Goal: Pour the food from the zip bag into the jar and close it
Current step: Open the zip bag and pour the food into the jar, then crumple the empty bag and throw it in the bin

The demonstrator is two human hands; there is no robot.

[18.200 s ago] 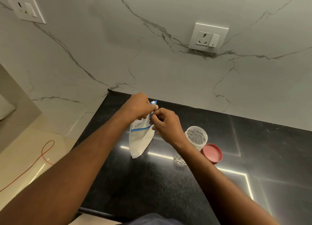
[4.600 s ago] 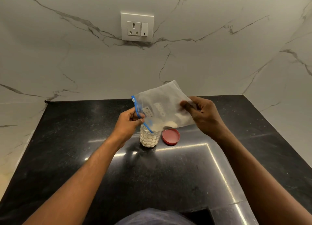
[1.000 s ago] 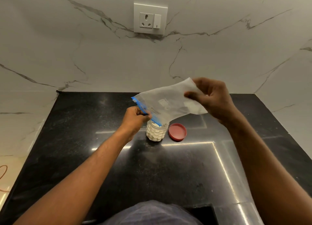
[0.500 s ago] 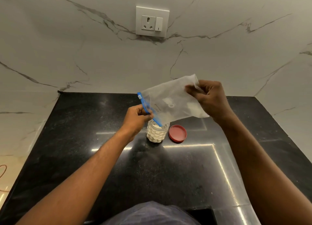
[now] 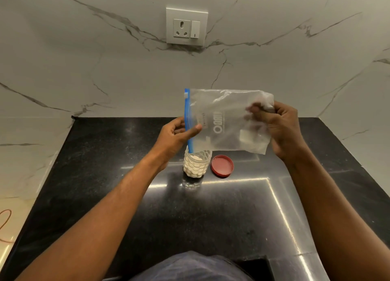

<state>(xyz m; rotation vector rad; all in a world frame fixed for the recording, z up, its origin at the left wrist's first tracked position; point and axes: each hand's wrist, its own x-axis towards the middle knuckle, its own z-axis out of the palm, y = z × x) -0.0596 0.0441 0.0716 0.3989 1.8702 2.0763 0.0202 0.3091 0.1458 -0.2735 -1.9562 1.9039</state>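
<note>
A clear zip bag with a blue zip strip hangs sideways in the air above the jar, nearly empty, with a little white food left near its lower right corner. My left hand pinches the zip edge. My right hand grips the bag's bottom end. Below the zip end stands a clear dimpled jar, filled with white food and uncovered. Its red lid lies upside down on the black counter, just right of the jar.
The black polished counter meets a white marbled wall behind and on the right. A wall socket sits above the bag. The counter's left edge drops to a light floor with an orange cable.
The bag has swung from a downward tilt to nearly level, its zip strip now upright. My right hand came down and my left hand rose slightly. Jar and lid stayed put.
</note>
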